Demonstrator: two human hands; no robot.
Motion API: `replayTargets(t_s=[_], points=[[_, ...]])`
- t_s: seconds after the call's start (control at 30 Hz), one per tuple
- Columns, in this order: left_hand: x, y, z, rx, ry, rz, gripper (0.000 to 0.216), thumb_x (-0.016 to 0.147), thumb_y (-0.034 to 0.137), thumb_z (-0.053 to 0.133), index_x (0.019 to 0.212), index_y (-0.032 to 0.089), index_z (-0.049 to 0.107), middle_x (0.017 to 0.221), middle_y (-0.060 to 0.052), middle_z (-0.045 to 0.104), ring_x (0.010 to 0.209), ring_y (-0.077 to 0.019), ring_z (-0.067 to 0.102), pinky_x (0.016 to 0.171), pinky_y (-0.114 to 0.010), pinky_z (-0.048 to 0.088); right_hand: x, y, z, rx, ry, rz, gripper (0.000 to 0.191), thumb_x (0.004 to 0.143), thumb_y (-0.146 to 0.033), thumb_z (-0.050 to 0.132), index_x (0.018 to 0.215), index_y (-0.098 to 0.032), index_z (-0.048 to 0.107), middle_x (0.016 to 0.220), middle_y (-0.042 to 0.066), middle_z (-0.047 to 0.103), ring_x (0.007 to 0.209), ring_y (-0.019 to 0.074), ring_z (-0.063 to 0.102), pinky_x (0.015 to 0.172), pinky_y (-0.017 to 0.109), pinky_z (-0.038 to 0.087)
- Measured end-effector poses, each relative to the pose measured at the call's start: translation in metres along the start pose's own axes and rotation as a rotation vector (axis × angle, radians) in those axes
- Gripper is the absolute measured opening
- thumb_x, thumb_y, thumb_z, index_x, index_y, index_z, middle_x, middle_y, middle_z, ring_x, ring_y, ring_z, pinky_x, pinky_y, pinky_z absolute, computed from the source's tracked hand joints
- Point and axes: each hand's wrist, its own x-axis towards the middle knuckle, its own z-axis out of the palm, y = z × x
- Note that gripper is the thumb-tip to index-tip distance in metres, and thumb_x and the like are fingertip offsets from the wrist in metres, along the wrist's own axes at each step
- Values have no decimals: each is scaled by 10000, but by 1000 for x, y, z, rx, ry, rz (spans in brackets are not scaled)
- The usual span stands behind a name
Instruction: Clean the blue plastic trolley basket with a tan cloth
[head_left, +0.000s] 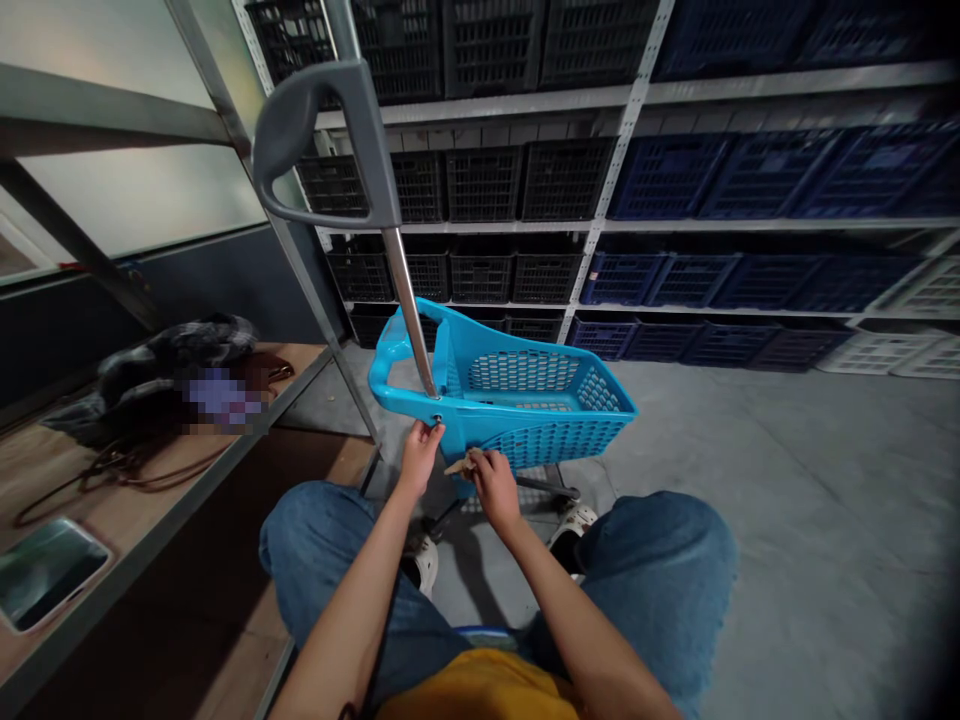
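A blue shopping cart basket (547, 430) with pierced sides stands on the floor between my knees. A metal pole (411, 310) with a grey loop handle (379, 150) rises from its near left end. My left hand (420, 457) is closed, thumb and finger pinched at a small dark screw (439, 418) in the basket's side, just below the pole. Slightly lower and to the right, my right hand (495, 488) is closed on a crumpled light-brown scrap (460, 466), like paper or a small bag. The palms of both hands are hidden.
On the left, a metal-framed wooden shelf (300, 365) holds a dark fluffy cloth (176, 355), cords and a phone-like flat object (52, 570). Racks of black crates (480, 185) and blue crates (664, 175) line the back. White crates (877, 348) sit at far right.
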Motion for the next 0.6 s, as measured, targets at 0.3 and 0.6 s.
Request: replayTargets(t_s=[0.3, 0.6], points=[[2, -5, -1, 21, 10, -18, 370, 766, 467, 661, 997, 187, 589, 994, -59, 677, 945, -185, 620, 835, -271, 458, 29, 46, -62, 115, 568, 473, 321, 840, -219, 471, 1097, -162, 655, 993, 98, 536, 939, 220, 527, 900, 385, 438], [0, 1, 1, 45, 1, 7, 369, 795, 474, 631, 1031, 194, 593, 1004, -70, 686, 942, -194, 628, 866, -295, 455, 34, -27, -17, 281, 345, 356, 262, 847, -183, 478, 1054, -189, 638, 974, 73, 554, 937, 202, 538, 876, 373, 460]])
